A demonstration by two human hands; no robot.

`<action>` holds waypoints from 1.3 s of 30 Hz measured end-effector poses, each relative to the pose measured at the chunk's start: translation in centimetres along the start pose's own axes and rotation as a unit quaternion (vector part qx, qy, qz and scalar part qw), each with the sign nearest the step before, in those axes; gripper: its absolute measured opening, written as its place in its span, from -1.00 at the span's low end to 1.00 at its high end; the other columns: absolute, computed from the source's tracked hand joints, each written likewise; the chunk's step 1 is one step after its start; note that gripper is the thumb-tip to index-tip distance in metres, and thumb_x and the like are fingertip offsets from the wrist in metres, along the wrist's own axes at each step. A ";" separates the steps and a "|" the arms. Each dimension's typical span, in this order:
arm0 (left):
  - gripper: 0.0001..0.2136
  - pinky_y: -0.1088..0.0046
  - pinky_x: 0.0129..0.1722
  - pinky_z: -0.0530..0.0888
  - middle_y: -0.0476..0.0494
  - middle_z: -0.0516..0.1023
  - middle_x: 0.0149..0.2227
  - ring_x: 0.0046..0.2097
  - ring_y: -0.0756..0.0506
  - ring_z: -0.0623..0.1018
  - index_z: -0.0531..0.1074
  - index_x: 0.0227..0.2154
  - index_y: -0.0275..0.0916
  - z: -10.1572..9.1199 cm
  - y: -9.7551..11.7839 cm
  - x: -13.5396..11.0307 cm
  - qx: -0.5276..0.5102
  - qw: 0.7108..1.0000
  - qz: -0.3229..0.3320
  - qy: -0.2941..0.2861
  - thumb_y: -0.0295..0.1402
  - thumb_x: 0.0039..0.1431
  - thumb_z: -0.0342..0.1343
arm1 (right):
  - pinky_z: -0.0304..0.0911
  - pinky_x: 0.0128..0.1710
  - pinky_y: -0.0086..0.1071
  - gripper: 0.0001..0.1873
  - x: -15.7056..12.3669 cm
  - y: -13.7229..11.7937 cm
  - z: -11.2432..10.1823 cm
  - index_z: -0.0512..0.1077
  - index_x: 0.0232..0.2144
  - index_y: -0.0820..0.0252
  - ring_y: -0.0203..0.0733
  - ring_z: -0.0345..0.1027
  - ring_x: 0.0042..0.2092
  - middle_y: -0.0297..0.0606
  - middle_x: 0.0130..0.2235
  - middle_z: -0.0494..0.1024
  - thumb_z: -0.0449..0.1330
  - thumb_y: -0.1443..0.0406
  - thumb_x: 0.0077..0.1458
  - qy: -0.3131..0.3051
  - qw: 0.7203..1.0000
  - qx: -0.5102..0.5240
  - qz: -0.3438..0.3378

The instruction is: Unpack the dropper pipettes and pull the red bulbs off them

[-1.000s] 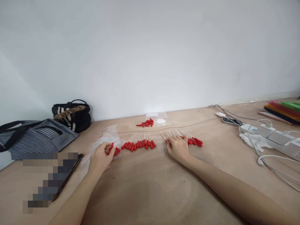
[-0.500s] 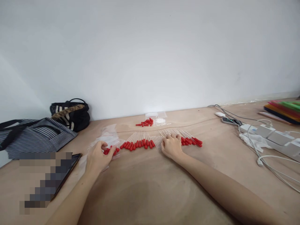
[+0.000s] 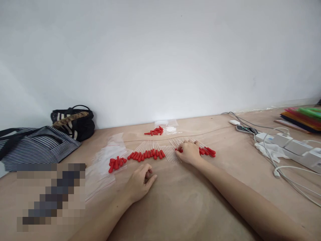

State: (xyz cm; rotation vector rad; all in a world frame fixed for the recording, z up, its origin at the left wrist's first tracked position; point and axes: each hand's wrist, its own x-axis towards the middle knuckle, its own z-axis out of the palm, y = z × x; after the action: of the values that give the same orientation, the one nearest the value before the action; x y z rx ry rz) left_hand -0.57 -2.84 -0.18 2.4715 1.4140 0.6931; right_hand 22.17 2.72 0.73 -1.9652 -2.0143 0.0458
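A row of clear droppers with red bulbs [image 3: 147, 154] lies across the brown table [image 3: 175, 201]. A small heap of red-bulb droppers [image 3: 115, 163] rests on clear zip bags [image 3: 105, 165] at the left. My left hand [image 3: 140, 182] lies on the bare table nearer to me, fingers loosely curled, holding nothing I can see. My right hand [image 3: 189, 151] rests on the right group of droppers [image 3: 207, 151], fingers bent down over them. A further pile of loose red bulbs [image 3: 155, 131] sits near the wall beside a clear bag [image 3: 168, 127].
Two striped bags [image 3: 37, 144] stand at the far left, with a blurred flat object in front. At the right are a power strip [image 3: 293, 147], white cables [image 3: 288, 174], a phone [image 3: 244, 129] and stacked coloured folders [image 3: 303, 117]. A white wall rises behind.
My left hand let go of the heap of droppers at the left and drew back toward me and to the right. My right hand stayed over the right group, shifting a little.
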 end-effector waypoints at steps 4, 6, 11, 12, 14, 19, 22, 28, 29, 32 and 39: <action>-0.88 0.47 -0.48 0.27 0.04 0.31 -0.55 -0.47 -0.03 0.37 0.18 -0.51 -0.20 -0.2 -0.3 0.1 0.001 1.000 -0.014 -0.006 -0.31 0.05 -0.04 | -0.14 -0.15 -0.15 -0.72 0.2 -0.8 0.2 0.48 -0.48 0.19 -0.03 0.22 -0.15 -0.10 -0.29 0.48 0.02 0.19 0.00 -0.020 0.999 -0.033 0.005; -0.89 0.47 -0.47 0.28 0.03 0.32 -0.54 -0.46 -0.03 0.37 0.19 -0.51 -0.21 -0.2 -0.4 0.1 -0.002 1.000 -0.014 -0.011 -0.31 0.05 -0.05 | -0.13 -0.15 -0.15 -0.72 0.4 -1.0 0.3 0.48 -0.51 0.22 -0.02 0.24 -0.16 -0.08 -0.31 0.49 0.01 0.22 0.00 -0.023 0.999 -0.036 0.018; -0.88 0.45 -0.45 0.29 0.01 0.34 -0.53 -0.44 -0.04 0.38 0.21 -0.51 -0.21 -0.1 -0.2 0.1 -0.014 1.000 -0.013 -0.015 -0.31 0.06 -0.05 | -0.09 -0.17 -0.14 -0.70 0.7 -1.1 0.6 0.47 -0.54 0.25 -0.04 0.31 -0.25 -0.07 -0.41 0.51 -0.02 0.26 0.01 -0.028 0.998 -0.024 0.055; -0.88 0.45 -0.44 0.29 0.01 0.34 -0.53 -0.44 -0.04 0.38 0.21 -0.52 -0.21 -0.2 -0.1 0.1 -0.014 1.000 -0.013 -0.017 -0.31 0.06 -0.05 | -0.09 -0.17 -0.14 -0.69 0.7 -1.0 0.6 0.47 -0.53 0.25 -0.03 0.31 -0.24 -0.06 -0.40 0.52 -0.02 0.26 0.02 -0.026 0.998 -0.021 0.058; -0.87 0.44 -0.43 0.30 0.00 0.35 -0.52 -0.43 -0.05 0.38 0.22 -0.52 -0.21 -0.2 -0.1 0.1 -0.018 1.000 -0.015 -0.019 -0.30 0.06 -0.05 | -0.08 -0.18 -0.15 -0.68 0.7 -0.9 0.5 0.47 -0.52 0.25 -0.02 0.31 -0.22 -0.05 -0.38 0.52 -0.03 0.26 0.04 -0.023 0.998 -0.013 0.062; -0.88 0.44 -0.44 0.32 0.00 0.36 -0.53 -0.45 -0.04 0.38 0.30 -0.48 -0.21 -0.3 0.0 0.2 -0.066 0.997 -0.038 -0.009 -0.28 0.04 -0.02 | -0.05 -0.23 -0.20 -0.66 -0.2 -0.7 -0.5 0.45 -0.60 0.19 -0.13 0.33 -0.33 -0.19 -0.49 0.50 0.00 0.18 0.04 -0.036 0.997 0.038 0.063; -0.81 0.43 -0.40 0.35 -0.04 0.42 -0.46 -0.42 -0.04 0.41 0.36 -0.34 -0.24 0.4 0.4 0.5 -0.178 0.980 -0.092 -0.018 -0.24 0.05 -0.01 | -0.06 -0.24 -0.25 -0.66 -1.6 -1.3 -1.1 0.42 -0.67 0.18 -0.24 0.30 -0.42 -0.33 -0.58 0.46 0.04 0.15 0.00 -0.071 0.987 0.139 0.042; -0.63 0.41 -0.31 0.41 -0.11 0.45 -0.33 -0.31 -0.05 0.44 0.34 -0.21 -0.28 3.3 2.8 1.8 -0.463 0.874 -0.140 -0.037 -0.08 0.07 -0.06 | -0.10 -0.26 -0.34 -0.69 -5.1 -4.3 -0.9 0.40 -0.67 0.19 -0.38 0.20 -0.50 -0.45 -0.64 0.38 0.04 0.21 0.01 -0.078 0.971 0.225 -0.031; -0.63 0.44 -0.36 0.41 -0.10 0.44 -0.35 -0.33 -0.04 0.44 0.34 -0.23 -0.28 3.7 3.2 1.9 -0.490 0.858 -0.149 -0.035 -0.07 0.08 -0.07 | -0.11 -0.27 -0.35 -0.67 -5.6 -4.7 -0.7 0.38 -0.68 0.19 -0.38 0.20 -0.50 -0.45 -0.65 0.37 0.02 0.24 0.03 -0.067 0.971 0.225 -0.044; -0.64 0.50 -0.50 0.37 -0.06 0.40 -0.44 -0.45 0.00 0.40 0.35 -0.25 -0.28 3.9 3.5 1.9 -0.476 0.863 -0.170 -0.015 -0.10 0.13 -0.15 | -0.11 -0.28 -0.36 -0.71 -6.5 -4.5 0.2 0.37 -0.65 0.19 -0.32 0.22 -0.41 -0.41 -0.60 0.39 0.02 0.25 0.04 0.014 0.974 0.212 -0.081; -0.84 0.37 -0.23 0.36 -0.10 0.44 -0.35 -0.28 -0.07 0.43 0.43 -0.33 -0.21 2.2 2.5 1.2 -0.207 0.978 0.004 0.000 -0.41 0.08 -0.03 | -0.22 -0.08 -0.24 -0.78 -7.1 -0.2 1.2 0.41 -0.25 0.07 -0.17 0.22 -0.13 -0.26 -0.19 0.45 0.08 0.16 0.05 0.246 0.925 0.061 -0.283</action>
State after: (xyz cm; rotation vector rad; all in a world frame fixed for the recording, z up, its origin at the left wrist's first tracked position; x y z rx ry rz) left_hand 2.96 -3.00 -0.68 2.1512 1.1228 0.8871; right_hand 21.70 -3.96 -1.81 -1.1068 -2.0695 -0.4040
